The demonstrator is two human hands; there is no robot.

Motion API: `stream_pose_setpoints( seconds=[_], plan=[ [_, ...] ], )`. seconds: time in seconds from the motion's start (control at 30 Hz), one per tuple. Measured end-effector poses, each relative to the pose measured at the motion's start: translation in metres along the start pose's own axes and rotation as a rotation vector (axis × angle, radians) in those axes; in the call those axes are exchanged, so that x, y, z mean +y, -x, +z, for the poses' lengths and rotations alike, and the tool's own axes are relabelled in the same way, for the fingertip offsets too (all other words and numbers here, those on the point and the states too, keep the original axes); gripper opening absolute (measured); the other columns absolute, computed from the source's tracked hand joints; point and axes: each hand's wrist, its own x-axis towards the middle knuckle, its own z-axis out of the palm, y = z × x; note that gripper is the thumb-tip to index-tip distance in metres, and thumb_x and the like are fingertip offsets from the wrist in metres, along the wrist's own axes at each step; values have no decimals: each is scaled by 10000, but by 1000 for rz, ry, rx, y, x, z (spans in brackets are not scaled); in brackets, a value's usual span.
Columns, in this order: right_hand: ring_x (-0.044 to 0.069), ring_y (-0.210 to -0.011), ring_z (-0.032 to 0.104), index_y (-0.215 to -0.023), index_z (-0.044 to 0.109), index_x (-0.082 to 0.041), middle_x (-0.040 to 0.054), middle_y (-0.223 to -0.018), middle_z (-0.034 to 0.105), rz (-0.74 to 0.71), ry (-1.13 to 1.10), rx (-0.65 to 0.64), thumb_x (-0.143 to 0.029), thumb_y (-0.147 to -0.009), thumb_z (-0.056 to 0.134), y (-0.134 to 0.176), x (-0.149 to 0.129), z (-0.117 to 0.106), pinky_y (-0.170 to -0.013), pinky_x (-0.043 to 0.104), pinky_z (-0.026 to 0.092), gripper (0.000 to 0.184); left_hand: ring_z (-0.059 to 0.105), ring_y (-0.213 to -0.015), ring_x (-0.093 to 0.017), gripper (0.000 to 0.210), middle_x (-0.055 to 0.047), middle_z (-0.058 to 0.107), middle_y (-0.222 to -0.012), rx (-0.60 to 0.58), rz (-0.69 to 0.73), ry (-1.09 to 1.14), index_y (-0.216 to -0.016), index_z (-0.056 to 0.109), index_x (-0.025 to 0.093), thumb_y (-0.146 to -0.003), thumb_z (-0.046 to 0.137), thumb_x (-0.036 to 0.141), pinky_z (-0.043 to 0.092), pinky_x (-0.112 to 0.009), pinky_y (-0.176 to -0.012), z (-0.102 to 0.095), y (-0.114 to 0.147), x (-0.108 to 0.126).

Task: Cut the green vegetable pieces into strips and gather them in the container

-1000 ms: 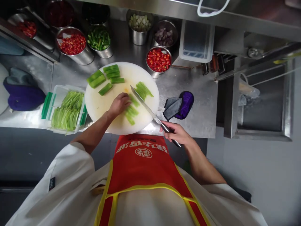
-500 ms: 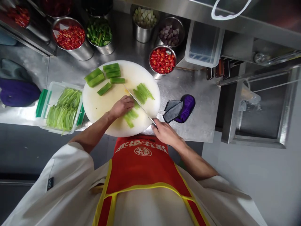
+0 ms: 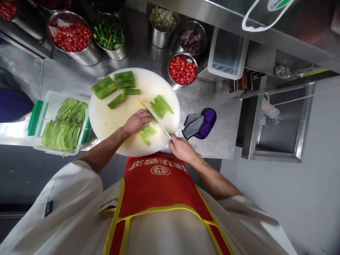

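Note:
On the round white cutting board (image 3: 106, 122), my left hand (image 3: 137, 122) presses down with bent, closed fingers on a green vegetable piece, mostly hidden beneath them. My right hand (image 3: 182, 148) grips the handle of a kitchen knife (image 3: 156, 119), its blade slanting up and left just beside my left fingertips. Thin green strips (image 3: 160, 106) lie right of the blade, and more pale strips (image 3: 147, 134) lie below my left hand. Several thick cut green pieces (image 3: 124, 79) rest near the board's far edge.
Left of the board stands a clear plastic box (image 3: 39, 136) of green strips. Metal pots with cut red chilies (image 3: 73, 37), green chilies (image 3: 109, 35) and small red pepper pieces (image 3: 182, 69) line the back. A purple and grey cloth item (image 3: 208, 122) lies to the right.
The view has shifted a little, so the box and pots at left sit farther left. Both hands keep nearly the same place on the board, with the knife still beside my left fingers.

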Motion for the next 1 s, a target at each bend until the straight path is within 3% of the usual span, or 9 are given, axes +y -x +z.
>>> stream_pose_setpoints(
  seconds=[0.33, 0.57, 0.73, 1.0],
  plan=[
    [250, -949, 727, -1212, 584, -138, 132, -1033, 780, 11, 9, -12, -255, -1063, 374, -1, 1, 2, -770, 293, 395, 283, 649, -1053, -227, 280, -91, 764, -1057, 45, 10, -40, -1023, 766, 192, -1038, 515, 314, 555, -397, -967, 3, 4, 0],
    [251, -936, 727, -1137, 590, -168, 118, -1002, 778, -25, 12, 11, -272, -1060, 387, 8, 1, -8, -752, 293, 385, 241, 657, -1048, -220, 271, -81, 764, -1056, 44, 7, -69, -1015, 760, 199, -1039, 509, 299, 562, -392, -967, 1, 4, 2],
    [255, -909, 729, -1155, 586, -159, 135, -994, 780, 11, 9, -28, -260, -1057, 377, -6, 4, 4, -744, 298, 386, 252, 657, -1048, -214, 268, -75, 762, -1055, 49, 4, -82, -1003, 756, 209, -1039, 502, 284, 560, -389, -976, 1, 5, 2],
    [249, -943, 723, -1096, 604, -170, 122, -983, 781, -18, -48, 59, -285, -1062, 386, -13, 17, 20, -769, 286, 410, 249, 645, -987, -212, 264, -76, 753, -1037, 74, -27, -95, -971, 750, 210, -1034, 498, 258, 554, -384, -904, 4, 8, 4]
  ],
)
